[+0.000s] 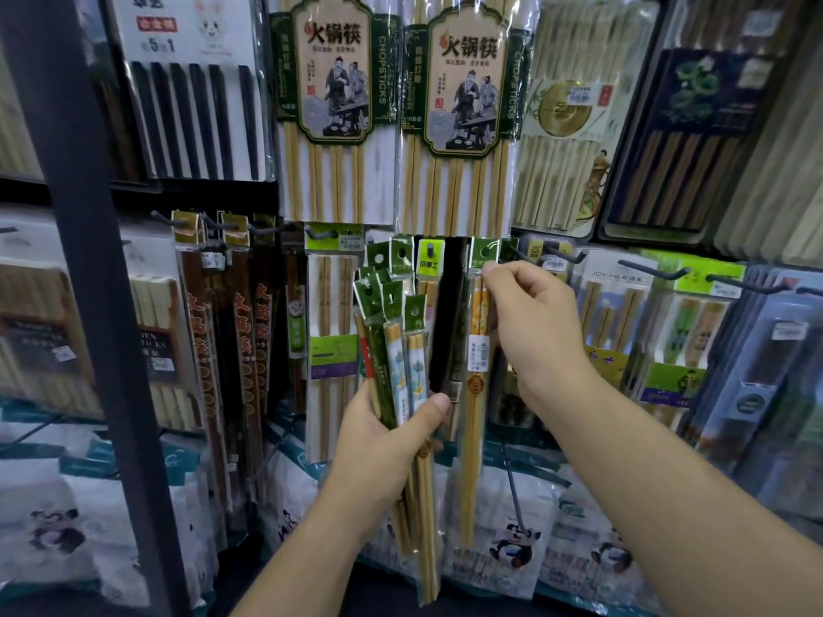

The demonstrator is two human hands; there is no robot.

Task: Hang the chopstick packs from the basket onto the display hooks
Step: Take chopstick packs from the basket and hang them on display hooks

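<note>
Left hand (378, 443): my fingers wrap a bundle (396, 349) of packs.
Right hand (534, 336): I pinch one pack (477, 376) by its top, near a hook (568, 256).

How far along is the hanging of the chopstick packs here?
Done: hard to count; the hooks carry many packs, but which came from the basket cannot be told. In hand: the right hand pinches the top of one orange-patterned pack at hook height. Left: the left hand grips a bundle of packs not yet hung. The basket is out of view.
</note>
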